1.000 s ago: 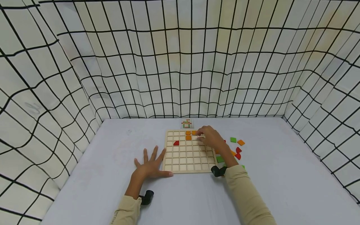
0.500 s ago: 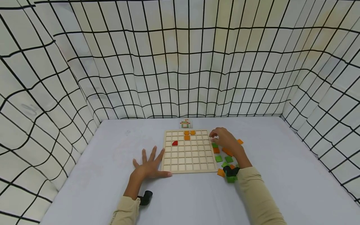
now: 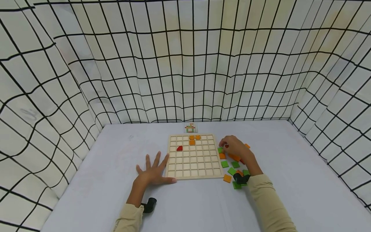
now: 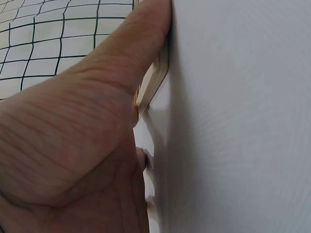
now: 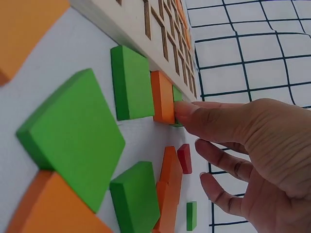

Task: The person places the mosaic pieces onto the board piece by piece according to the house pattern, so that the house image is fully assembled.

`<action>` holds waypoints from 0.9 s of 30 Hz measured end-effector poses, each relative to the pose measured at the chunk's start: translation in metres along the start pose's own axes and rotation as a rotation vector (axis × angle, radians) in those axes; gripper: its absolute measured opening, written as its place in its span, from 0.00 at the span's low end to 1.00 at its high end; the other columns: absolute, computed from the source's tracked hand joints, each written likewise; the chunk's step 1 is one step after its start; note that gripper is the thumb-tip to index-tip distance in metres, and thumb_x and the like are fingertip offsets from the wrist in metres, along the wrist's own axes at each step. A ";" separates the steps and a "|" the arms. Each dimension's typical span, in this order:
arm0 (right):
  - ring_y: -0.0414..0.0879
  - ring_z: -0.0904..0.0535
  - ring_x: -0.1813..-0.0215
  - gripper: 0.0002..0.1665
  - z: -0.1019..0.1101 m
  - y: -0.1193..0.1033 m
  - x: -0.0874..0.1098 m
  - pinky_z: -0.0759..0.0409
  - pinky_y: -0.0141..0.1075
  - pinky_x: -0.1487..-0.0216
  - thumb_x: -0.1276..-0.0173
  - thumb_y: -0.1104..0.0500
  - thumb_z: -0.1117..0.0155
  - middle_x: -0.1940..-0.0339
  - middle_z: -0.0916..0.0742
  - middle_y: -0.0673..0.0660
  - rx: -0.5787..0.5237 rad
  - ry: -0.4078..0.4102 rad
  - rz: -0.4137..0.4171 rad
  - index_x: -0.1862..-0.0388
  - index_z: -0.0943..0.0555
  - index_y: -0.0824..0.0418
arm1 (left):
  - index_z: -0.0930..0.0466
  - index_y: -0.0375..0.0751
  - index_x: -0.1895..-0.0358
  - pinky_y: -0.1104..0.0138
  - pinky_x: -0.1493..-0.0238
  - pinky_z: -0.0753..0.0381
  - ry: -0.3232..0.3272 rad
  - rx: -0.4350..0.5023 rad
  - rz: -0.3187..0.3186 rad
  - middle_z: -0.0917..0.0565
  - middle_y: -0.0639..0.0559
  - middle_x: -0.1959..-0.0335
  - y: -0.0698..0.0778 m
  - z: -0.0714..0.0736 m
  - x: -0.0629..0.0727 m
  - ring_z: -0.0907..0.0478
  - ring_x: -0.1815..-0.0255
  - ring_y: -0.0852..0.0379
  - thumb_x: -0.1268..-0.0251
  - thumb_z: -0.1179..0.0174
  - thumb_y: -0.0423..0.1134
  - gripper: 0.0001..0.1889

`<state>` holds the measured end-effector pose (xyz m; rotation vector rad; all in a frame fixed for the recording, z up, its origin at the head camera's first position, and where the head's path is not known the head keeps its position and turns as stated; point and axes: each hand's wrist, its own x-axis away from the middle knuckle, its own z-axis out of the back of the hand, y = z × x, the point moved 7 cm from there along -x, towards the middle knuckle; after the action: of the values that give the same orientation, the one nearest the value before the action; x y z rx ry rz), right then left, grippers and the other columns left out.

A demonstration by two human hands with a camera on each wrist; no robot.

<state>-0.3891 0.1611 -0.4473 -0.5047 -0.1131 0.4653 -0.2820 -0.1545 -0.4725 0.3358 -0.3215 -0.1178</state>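
Observation:
A wooden grid board (image 3: 197,162) lies on the white table with two orange round pieces (image 3: 198,137), an orange square (image 3: 192,142) and a red quarter-circle piece (image 3: 179,148) in its cells. My left hand (image 3: 153,174) rests flat with spread fingers at the board's lower left corner, thumb along the near edge. Right of the board, my right hand (image 3: 236,147) is low over loose tiles. In the right wrist view its thumb overlaps a green tile (image 5: 177,93) beside an orange tile (image 5: 163,97); the other fingers are loosely bent. The index fingertip is hidden behind the thumb.
Several green tiles (image 3: 224,164) and orange tiles (image 3: 227,178) lie scattered along the board's right side, with a red piece (image 5: 184,158) among them. A small printed pattern card (image 3: 190,128) lies beyond the board. Black netting (image 3: 185,75) over white walls surrounds the table.
My right hand has moved from the board's upper cells right and nearer, down to the loose tiles, leaving the second orange round piece uncovered. The left hand stays at the corner.

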 end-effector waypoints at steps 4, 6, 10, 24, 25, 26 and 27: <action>0.53 0.20 0.51 0.08 0.000 -0.001 0.001 0.20 0.47 0.48 0.36 0.65 0.34 0.57 0.13 0.58 0.009 0.014 0.013 0.57 0.15 0.63 | 0.55 0.54 0.21 0.21 0.40 0.67 0.001 0.000 -0.005 0.63 0.40 0.19 0.000 0.000 0.000 0.77 0.24 0.25 0.53 0.35 0.72 0.59; 0.52 0.20 0.52 0.08 0.001 0.000 0.002 0.20 0.47 0.49 0.36 0.64 0.33 0.57 0.14 0.58 0.011 0.020 0.009 0.57 0.15 0.63 | 0.55 0.54 0.21 0.21 0.40 0.67 0.001 0.000 -0.005 0.63 0.40 0.19 0.001 0.001 0.000 0.77 0.24 0.25 0.53 0.35 0.72 0.59; 0.52 0.21 0.52 0.10 0.000 0.001 0.004 0.20 0.46 0.49 0.36 0.62 0.31 0.56 0.14 0.58 0.024 0.024 0.002 0.56 0.15 0.63 | 0.56 0.54 0.21 0.21 0.40 0.67 -0.004 0.000 -0.004 0.64 0.40 0.19 0.001 0.000 0.001 0.77 0.24 0.25 0.53 0.35 0.72 0.59; 0.48 0.23 0.57 0.15 0.004 0.001 0.004 0.20 0.41 0.56 0.37 0.55 0.28 0.59 0.15 0.56 0.119 -0.008 0.018 0.57 0.15 0.63 | 0.56 0.54 0.20 0.21 0.40 0.69 -0.005 0.011 -0.006 0.64 0.40 0.19 0.000 -0.001 0.000 0.78 0.24 0.26 0.53 0.35 0.71 0.59; 0.48 0.23 0.58 0.15 0.004 0.001 0.005 0.20 0.40 0.57 0.37 0.55 0.28 0.59 0.15 0.56 0.121 -0.012 0.018 0.57 0.15 0.63 | 0.56 0.54 0.20 0.21 0.40 0.69 -0.004 0.012 -0.008 0.64 0.40 0.19 0.000 -0.001 0.000 0.78 0.24 0.26 0.53 0.35 0.71 0.59; 0.48 0.23 0.58 0.15 0.004 0.000 0.005 0.20 0.40 0.57 0.37 0.55 0.29 0.60 0.15 0.56 0.124 -0.014 0.022 0.57 0.15 0.63 | 0.56 0.54 0.20 0.21 0.40 0.69 -0.005 0.013 -0.009 0.64 0.40 0.19 0.000 0.000 0.000 0.78 0.24 0.26 0.53 0.35 0.71 0.59; 0.48 0.23 0.58 0.16 0.004 0.000 0.005 0.20 0.39 0.57 0.37 0.54 0.29 0.60 0.15 0.56 0.122 -0.016 0.022 0.56 0.16 0.64 | 0.56 0.54 0.20 0.21 0.40 0.69 -0.006 0.012 -0.008 0.65 0.40 0.19 0.000 0.000 0.000 0.78 0.24 0.26 0.52 0.35 0.71 0.59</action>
<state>-0.3853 0.1653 -0.4438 -0.3829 -0.0935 0.4949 -0.2814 -0.1544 -0.4727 0.3489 -0.3267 -0.1247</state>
